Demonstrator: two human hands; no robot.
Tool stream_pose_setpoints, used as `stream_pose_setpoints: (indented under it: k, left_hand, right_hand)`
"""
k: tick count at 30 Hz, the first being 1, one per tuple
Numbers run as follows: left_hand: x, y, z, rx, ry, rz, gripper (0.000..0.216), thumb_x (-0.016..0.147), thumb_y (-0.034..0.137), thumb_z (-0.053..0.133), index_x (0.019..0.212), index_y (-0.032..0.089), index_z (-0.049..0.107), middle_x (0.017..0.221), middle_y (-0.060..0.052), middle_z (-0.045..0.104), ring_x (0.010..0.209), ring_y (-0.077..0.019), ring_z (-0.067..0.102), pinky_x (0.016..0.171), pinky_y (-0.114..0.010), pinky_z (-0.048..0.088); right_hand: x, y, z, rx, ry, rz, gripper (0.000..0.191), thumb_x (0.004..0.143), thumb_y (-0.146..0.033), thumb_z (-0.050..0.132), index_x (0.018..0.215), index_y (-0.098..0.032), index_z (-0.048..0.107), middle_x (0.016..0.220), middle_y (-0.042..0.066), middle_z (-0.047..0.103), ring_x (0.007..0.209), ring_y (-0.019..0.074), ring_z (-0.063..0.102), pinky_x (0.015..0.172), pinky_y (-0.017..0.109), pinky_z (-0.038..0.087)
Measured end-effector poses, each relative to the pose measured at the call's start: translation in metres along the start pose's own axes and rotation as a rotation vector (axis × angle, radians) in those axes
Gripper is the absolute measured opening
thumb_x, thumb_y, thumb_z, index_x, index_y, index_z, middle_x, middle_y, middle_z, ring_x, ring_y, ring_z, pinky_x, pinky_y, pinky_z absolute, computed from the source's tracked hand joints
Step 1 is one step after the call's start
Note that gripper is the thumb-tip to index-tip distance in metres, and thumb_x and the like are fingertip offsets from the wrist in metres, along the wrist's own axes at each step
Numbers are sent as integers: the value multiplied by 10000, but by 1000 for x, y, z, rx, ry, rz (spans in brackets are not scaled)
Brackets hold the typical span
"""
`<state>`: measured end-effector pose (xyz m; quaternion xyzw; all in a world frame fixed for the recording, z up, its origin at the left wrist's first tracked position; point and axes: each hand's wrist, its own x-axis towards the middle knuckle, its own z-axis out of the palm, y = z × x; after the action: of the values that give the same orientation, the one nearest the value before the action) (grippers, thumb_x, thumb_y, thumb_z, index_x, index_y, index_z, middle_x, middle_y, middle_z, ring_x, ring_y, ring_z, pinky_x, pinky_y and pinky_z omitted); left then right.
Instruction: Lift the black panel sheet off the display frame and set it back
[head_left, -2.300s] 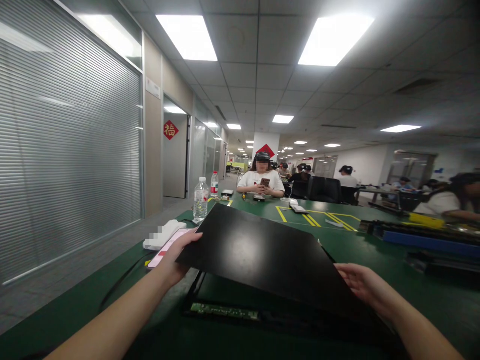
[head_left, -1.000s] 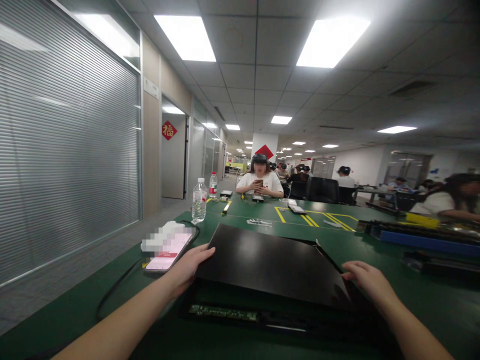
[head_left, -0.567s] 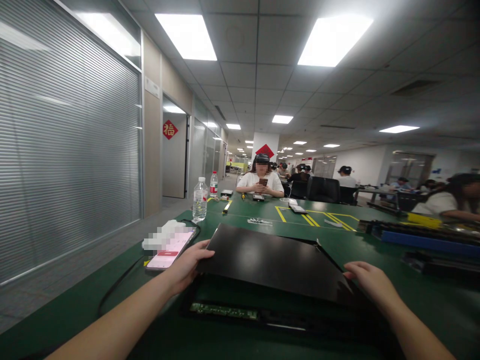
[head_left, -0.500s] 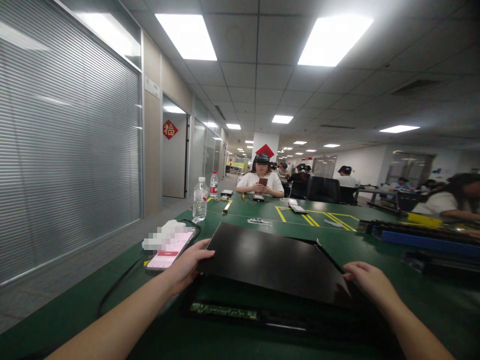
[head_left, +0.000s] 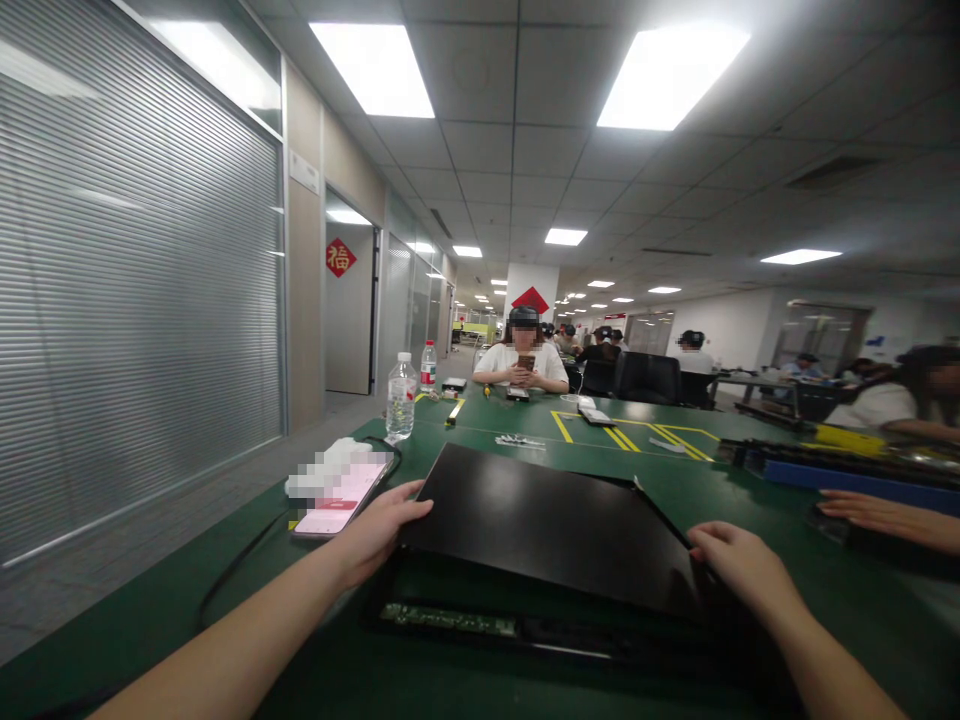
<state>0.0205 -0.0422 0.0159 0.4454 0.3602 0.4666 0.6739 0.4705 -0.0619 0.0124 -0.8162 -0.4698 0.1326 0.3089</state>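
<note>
A thin black flat panel (head_left: 551,525), glossy like a display screen, lies tilted in front of me, its near edge above the table. My left hand (head_left: 386,530) is closed on its left edge, thumb on top. At the right edge my right hand (head_left: 731,555) has its fingers bent and pinched; the fingertips are partly hidden by the dark edge. Beneath the panel is a dark frame (head_left: 570,650), with a strip of green circuit board (head_left: 450,618) along its near left side. The panel's far right corner overlaps the frame.
A phone (head_left: 341,500) with a cable lies to the left, and a water bottle (head_left: 400,398) stands behind it. Blue and black parts (head_left: 832,478) fill the right side, where another person's hand (head_left: 892,518) reaches in. A person (head_left: 523,365) sits across the green table.
Another person's hand has come in from the right edge, over the black parts. My hands and the panel have barely moved.
</note>
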Motion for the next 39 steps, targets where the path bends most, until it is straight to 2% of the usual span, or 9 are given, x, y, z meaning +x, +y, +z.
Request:
stream_pose_setpoints:
  k: [13,19,26,32,34,39]
  left_hand:
    - [-1,-2,1,17,31,-5,684,662,189,706,1267,156,388,929,-94,713,870,-237,670,789,-330,495]
    - [0,-3,-1,42,53,-20,600,675,193,685,1221,171,437,943,-90,708,886,-245,666,796,-344,495]
    - [3,-5,1,31,78,38,459,707,218,657,1144,172,523,1006,-92,692,921,-239,651,802,-340,491]
    - [5,-5,-5,129,62,126,447,645,276,722,1060,145,618,1090,-113,664,1001,-259,613,866,-344,458]
    - [6,-5,-8,200,98,144,452,606,279,747,1021,135,639,1095,-124,659,1040,-280,591,890,-359,444]
    - [10,-9,-15,421,320,224,382,486,242,798,835,133,688,1269,-153,536,1199,-329,462,1023,-383,318]
  right_hand:
    - [-3,-2,-1,-69,-1,-36,223,662,-365,506,706,-237,684,732,29,708,707,236,619,628,316,408]
    - [-3,-1,1,-78,15,-54,195,643,-343,522,663,-236,684,717,31,705,716,239,616,625,311,405]
    - [3,4,2,-61,33,-24,250,647,-322,504,827,-226,648,718,31,711,710,236,628,628,314,410]
    - [8,8,5,-37,45,-1,337,687,-366,482,950,-194,602,723,53,717,731,245,643,629,316,418]
    - [9,8,5,-33,47,-4,357,717,-405,455,966,-191,595,725,56,718,738,247,645,635,316,418]
    - [9,8,5,-22,34,5,384,733,-436,443,982,-186,595,751,57,723,774,254,638,661,324,415]
